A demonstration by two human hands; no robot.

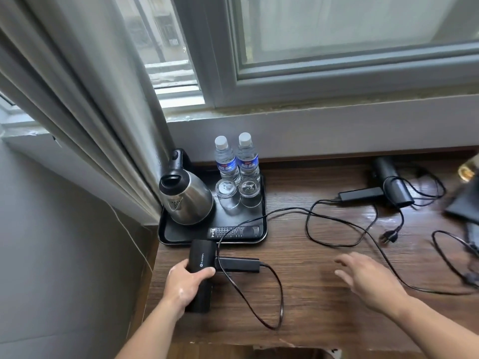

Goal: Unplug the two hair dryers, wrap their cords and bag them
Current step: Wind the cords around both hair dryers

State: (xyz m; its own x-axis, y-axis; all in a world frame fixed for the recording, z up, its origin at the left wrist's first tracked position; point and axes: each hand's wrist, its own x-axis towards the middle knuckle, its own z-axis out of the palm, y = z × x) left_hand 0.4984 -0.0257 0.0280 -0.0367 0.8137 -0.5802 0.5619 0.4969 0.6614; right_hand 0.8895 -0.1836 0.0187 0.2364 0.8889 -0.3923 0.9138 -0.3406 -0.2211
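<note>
The left hand (185, 283) gripped the barrel of the near hair dryer (201, 257), fingers curled round it beside white lettering reading "EASTON". The dryer lay at the desk's (311, 294) left edge, just in front of a black tray (166, 237). Its cord (281, 307) looped loosely across the wood. The right hand (368, 278) hovered blurred over the desk, fingers spread and holding nothing. The second hair dryer (388, 182) lay far right, a plug (388, 238) loose nearby. The two bottles' (226, 159) blue labels were unreadable.
</note>
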